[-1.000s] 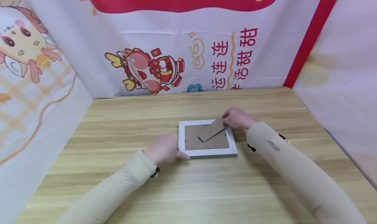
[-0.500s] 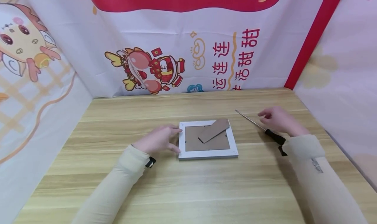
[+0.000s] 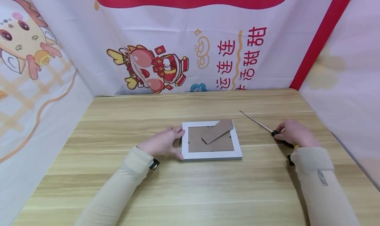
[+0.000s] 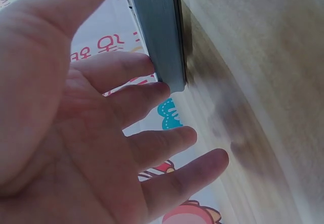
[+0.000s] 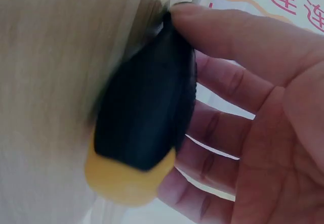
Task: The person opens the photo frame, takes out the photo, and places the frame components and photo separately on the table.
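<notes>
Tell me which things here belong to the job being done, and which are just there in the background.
Seems part of the job:
- White picture frame, back up; left hand at its edge
- Brown stand strip, slanting across the frame's back
- Screwdriver, held in the right hand

Just background:
- Wood-grain table
- Printed cloth backdrop

Before you hangs a white cloth [image 3: 172,24] with red writing [image 3: 226,47] and a cartoon figure [image 3: 158,69]. Your table [image 3: 202,189] shows pale wood grain, softly lit.
</notes>
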Demonstrator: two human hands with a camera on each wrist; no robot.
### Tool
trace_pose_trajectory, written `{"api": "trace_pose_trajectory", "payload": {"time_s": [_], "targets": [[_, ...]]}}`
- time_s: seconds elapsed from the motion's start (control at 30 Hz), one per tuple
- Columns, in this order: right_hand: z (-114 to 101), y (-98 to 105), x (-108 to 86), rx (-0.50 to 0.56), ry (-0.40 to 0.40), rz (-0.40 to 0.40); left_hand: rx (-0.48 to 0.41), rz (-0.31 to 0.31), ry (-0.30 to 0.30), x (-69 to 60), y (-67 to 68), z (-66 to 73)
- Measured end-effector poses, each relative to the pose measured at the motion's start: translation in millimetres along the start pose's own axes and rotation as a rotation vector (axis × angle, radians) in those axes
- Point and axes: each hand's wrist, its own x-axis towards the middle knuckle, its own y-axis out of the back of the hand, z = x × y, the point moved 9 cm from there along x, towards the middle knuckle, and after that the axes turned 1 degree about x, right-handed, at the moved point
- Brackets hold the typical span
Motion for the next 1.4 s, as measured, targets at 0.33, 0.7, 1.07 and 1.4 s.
{"api": "trace_pose_trajectory", "payload": {"time_s": [0.33, 0.7, 1.07, 1.4], "targets": [[11, 13, -9.5, 0.094, 0.035, 0.028, -0.006, -0.007, 0.001, -0.1, -0.9, 0.4], [-22, 77, -46.5, 0.248, 0.013, 0.42, -0.019, -0.007, -0.016, 2.3, -2.6, 1.4], [-81, 70, -51.2, 0.313, 0.164, 0.393, -0.011, -0.007, -0.003, 4.5, -3.6, 2.6], [-139, 21, -34.8, 0.305, 0.334, 0.142, -0.009, -0.01, 0.012, 4.3, -2.4, 1.4]]}}
